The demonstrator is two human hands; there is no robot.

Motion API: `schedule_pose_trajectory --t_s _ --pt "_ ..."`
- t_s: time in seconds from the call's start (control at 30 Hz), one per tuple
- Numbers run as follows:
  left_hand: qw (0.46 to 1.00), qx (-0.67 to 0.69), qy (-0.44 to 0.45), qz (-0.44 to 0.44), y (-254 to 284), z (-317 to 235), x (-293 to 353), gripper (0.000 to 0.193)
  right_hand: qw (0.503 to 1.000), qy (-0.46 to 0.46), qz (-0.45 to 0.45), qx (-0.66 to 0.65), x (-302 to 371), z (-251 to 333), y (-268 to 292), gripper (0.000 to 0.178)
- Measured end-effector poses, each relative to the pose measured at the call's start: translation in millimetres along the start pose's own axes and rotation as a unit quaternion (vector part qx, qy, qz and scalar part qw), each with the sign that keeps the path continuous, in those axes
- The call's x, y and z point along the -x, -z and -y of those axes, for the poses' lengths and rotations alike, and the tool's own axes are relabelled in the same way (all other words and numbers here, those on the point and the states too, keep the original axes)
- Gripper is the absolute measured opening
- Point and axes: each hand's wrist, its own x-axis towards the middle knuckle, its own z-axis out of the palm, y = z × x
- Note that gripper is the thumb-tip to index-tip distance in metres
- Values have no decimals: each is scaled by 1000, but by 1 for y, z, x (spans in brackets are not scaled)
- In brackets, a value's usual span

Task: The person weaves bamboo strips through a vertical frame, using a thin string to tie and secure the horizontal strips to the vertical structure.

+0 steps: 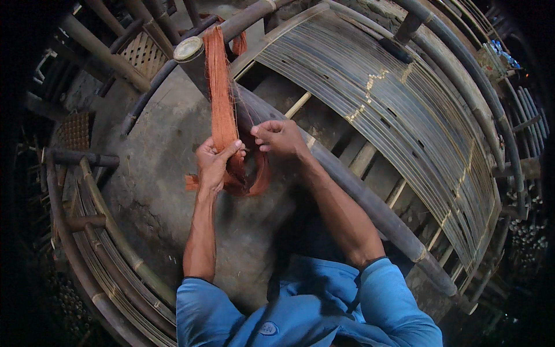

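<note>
At the left of my head view I have a brown woven piece [73, 130] that may be a basket; I cannot make out an inside or any contents. Farther up I see a paler lattice panel [144, 55] among bamboo poles, and I cannot tell whether it belongs to a container either. The hank of orange thread [219, 87] hangs over a bamboo pole [245, 20] near the top, just beside the pale cut end of a thick bamboo post [189, 50]. It runs straight down into the left hand [214, 162], whose fingers are closed around it, the thumb lying across the front of the strands. Below that grasp I see the lower part of the hank curve round in a loop toward the right, and an orange end sticks out left of the wrist. The right hand [280, 139] is to the right of the hank and apart from its main body, thumb and forefinger pinched on a fine strand [245, 107] that slants up toward it, the other fingers curled. Under the right forearm I have a dark bamboo rail [358, 194] running diagonally along a slatted bamboo bench [381, 104].
</note>
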Motion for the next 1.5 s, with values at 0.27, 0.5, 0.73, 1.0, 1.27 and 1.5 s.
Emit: schedule_pose_trajectory --t_s 0.27,0.5,0.73,1.0,1.27,1.5 --pt "954 -232 -150 -116 -9 9 5 44 991 -28 69 -112 36 10 27 26" --pt "968 33 -130 212 -71 -7 54 65 981 179 72 14 100 50 16 27" --pt "879 -351 -55 317 -75 22 102 18 967 181 -28 180 158 100 70 24" --pt "864 -372 -251 228 -30 -7 48 96 912 200 -67 351 229 73 127 21" --pt "620 -626 -423 211 -39 -43 -103 42 889 73 -199 406 372 68 172 24" --pt "548 -648 -496 184 4 -44 -154 29 630 -80 -577 513 580 11 290 20"
